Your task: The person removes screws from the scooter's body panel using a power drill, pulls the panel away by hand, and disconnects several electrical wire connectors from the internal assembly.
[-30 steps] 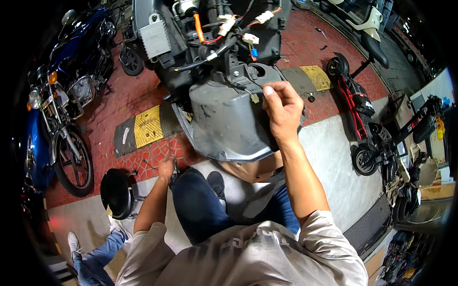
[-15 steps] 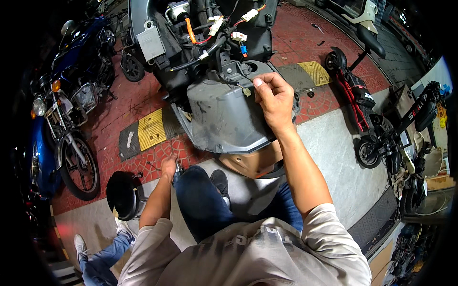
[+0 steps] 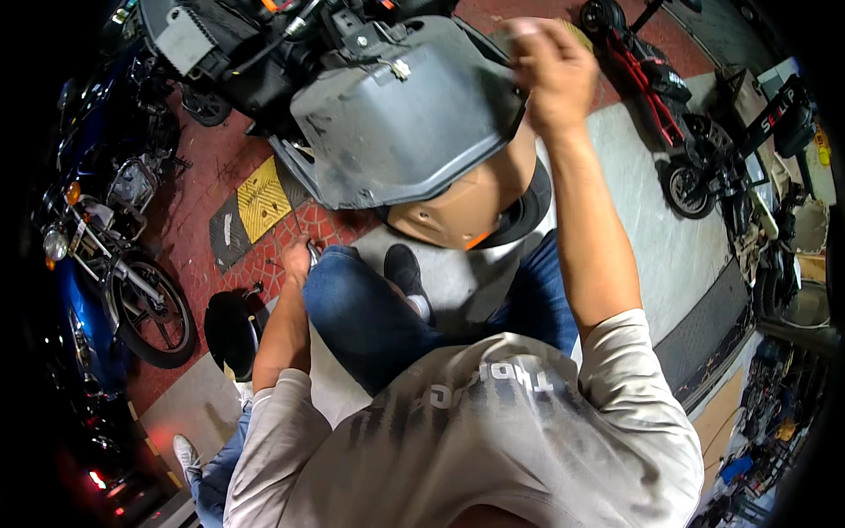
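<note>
While the grey tub (image 3: 400,114) is being gripped at its far right rim by the right hand (image 3: 553,75), half-lifted off the scooter (image 3: 264,44), the left hand (image 3: 297,257) is being rested low, its grip unclear.

Right hand (image 3: 550,75) sits at the far right edge of the grey plastic scooter panel (image 3: 405,114); open air to its right, above the pale concrete floor (image 3: 634,220).

Panel blocks the whole far centre. Just beneath it, the tan fender (image 3: 458,207) and black tyre (image 3: 528,207) close the gap toward the knees.

Far behind the panel: a tangle of wires and black frame parts (image 3: 299,35), no free way through.

Left hand (image 3: 297,260) is low at the left knee, over red paving (image 3: 264,264). The yellow-black speed bump (image 3: 251,207) lies just beyond it, the black round stool (image 3: 231,330) near left.

Blue motorcycle (image 3: 97,264) walls off the far left.

Red scooter (image 3: 669,106) bounds the right side.
</note>
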A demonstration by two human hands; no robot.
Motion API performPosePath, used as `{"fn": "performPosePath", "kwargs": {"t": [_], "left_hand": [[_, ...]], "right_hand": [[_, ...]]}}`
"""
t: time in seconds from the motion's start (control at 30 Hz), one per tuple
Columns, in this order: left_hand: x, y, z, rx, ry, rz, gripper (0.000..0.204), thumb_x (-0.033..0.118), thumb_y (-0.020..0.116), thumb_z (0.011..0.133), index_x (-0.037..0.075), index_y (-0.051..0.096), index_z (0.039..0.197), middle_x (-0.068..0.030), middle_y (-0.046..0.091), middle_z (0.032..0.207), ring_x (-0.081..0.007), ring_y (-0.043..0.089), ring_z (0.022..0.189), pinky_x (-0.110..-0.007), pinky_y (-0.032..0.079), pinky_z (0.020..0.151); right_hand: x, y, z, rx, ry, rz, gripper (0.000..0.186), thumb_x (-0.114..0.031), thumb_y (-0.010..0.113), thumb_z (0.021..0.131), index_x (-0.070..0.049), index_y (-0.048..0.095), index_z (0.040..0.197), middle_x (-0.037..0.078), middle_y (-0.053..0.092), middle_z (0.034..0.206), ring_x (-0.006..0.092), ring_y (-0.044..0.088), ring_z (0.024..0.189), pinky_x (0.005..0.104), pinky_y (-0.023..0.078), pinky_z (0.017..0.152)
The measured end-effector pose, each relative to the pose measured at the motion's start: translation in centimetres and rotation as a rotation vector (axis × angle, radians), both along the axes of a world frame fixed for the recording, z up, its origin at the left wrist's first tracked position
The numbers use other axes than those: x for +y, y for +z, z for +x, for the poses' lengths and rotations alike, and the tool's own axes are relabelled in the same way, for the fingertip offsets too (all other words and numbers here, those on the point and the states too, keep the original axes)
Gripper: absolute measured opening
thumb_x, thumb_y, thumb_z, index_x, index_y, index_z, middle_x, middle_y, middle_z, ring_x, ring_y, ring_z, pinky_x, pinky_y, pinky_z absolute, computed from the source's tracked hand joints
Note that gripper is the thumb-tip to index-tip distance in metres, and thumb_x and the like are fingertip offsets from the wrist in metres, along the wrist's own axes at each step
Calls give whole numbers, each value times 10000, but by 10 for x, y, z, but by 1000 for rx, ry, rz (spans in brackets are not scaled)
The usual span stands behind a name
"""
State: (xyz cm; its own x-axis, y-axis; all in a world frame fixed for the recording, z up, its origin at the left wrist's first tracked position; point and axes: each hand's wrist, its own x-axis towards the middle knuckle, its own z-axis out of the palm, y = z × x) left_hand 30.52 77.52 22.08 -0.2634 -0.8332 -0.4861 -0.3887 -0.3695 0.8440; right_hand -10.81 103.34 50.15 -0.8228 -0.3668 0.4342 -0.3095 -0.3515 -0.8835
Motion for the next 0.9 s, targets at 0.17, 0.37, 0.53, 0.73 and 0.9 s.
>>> {"fn": "performPosePath", "kwargs": {"t": [0.17,0.37,0.53,0.73,0.9], "left_hand": [[-6,1,4,51,22,128,322,257,548,1026,9,642,843,-100,644,664,-201,630,551,-328,514,513],[-10,-1,14,24,15,91,315,278,559,1030,10,612,874,-126,638,687,-237,622,576,-366,516,533],[-7,2,8,45,-10,62,279,260,566,1036,32,642,895,-106,648,681,-208,631,557,-341,514,522],[-10,-4,26,11,-58,-4,291,305,566,1037,36,615,936,-99,652,674,-216,632,552,-358,535,528],[-12,-8,9,114,-25,18,292,288,605,1017,-1,588,1051,-132,666,756,-237,649,576,-393,570,551]], "right_hand": [[78,-150,-67,-452,-343,192,279,-283,643,989,-10,692,963,48,672,775,130,593,642,272,428,551],[93,-277,-36,-637,-259,711,638,-510,567,985,106,720,919,226,727,906,273,680,903,408,503,844],[96,-275,-32,-688,-166,541,562,-438,535,1014,82,705,1140,162,730,1062,243,678,958,369,521,877],[90,-261,-16,-755,-174,424,392,-316,541,1004,2,674,1191,104,691,1102,254,661,996,388,527,888],[99,-291,-38,-520,-274,521,515,-400,517,993,12,705,1237,134,720,1151,259,657,1032,381,499,950]]}}
